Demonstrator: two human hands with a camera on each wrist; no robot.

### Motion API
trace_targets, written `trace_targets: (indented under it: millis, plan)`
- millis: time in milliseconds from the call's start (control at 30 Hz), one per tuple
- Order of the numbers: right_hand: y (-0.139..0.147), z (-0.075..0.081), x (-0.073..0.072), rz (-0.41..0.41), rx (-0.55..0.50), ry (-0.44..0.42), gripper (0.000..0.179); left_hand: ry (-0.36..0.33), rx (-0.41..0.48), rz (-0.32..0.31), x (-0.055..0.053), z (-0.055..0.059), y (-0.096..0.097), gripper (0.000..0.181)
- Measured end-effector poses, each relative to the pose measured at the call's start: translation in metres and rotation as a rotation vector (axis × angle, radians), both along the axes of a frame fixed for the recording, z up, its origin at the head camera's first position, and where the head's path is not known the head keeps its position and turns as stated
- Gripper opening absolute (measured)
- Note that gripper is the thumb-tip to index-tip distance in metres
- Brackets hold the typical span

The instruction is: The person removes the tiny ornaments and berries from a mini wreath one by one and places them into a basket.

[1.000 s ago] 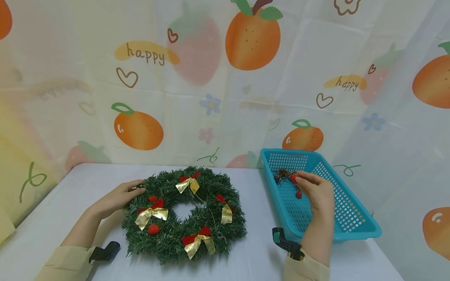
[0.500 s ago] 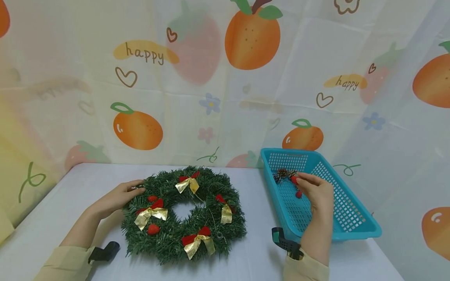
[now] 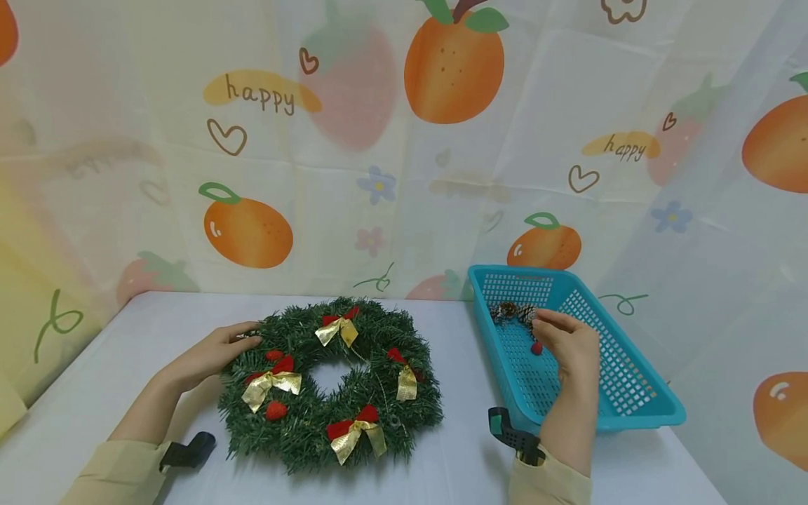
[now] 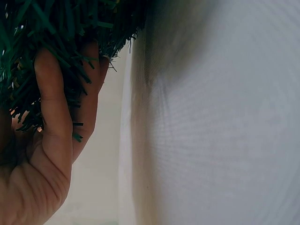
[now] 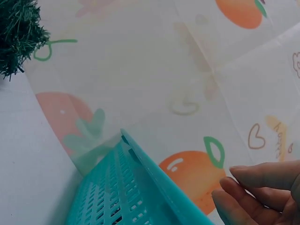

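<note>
A green artificial wreath (image 3: 385, 337) with several red and gold bows lies on the table. My left hand (image 3: 211, 356) grips its left edge; in the left wrist view, the fingers (image 4: 54, 89) curl into the needles. Over the blue plastic basket (image 3: 631, 419) hovers my right hand (image 3: 573, 349), its fingers slightly bent. The right wrist view shows nothing between those fingers (image 5: 262, 176). Inside the basket, pine cones (image 3: 507, 311) lie near the far left corner, and a small red berry (image 3: 536, 348) sits just left of the hand.
Two strawberry-like red ornaments, one of them a front red ornament (image 3: 275, 410), sit on the wreath's left side. A fruit-printed curtain (image 3: 391, 175) hangs behind the white table (image 3: 461, 435). The basket's raised rim surrounds the right hand's reach.
The red piece at my right fingertips is out of sight, and the pine cones beside it show more fully. My left hand stays on the wreath; both arms have barely moved.
</note>
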State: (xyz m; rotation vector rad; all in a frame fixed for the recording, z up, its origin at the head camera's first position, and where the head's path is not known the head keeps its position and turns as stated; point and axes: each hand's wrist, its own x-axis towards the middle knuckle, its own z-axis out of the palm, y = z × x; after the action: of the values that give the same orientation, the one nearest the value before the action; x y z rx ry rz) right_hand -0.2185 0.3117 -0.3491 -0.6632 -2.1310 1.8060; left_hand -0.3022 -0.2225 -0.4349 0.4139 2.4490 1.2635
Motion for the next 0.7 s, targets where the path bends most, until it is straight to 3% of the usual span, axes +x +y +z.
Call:
trace_targets:
  millis: [700]
  plan:
    - [-0.0033, 0.0034, 0.0004, 0.021, 0.019, 0.013, 0.044, 0.005, -0.003, 0.006, 0.0026, 0.0025, 0.0015, 0.073]
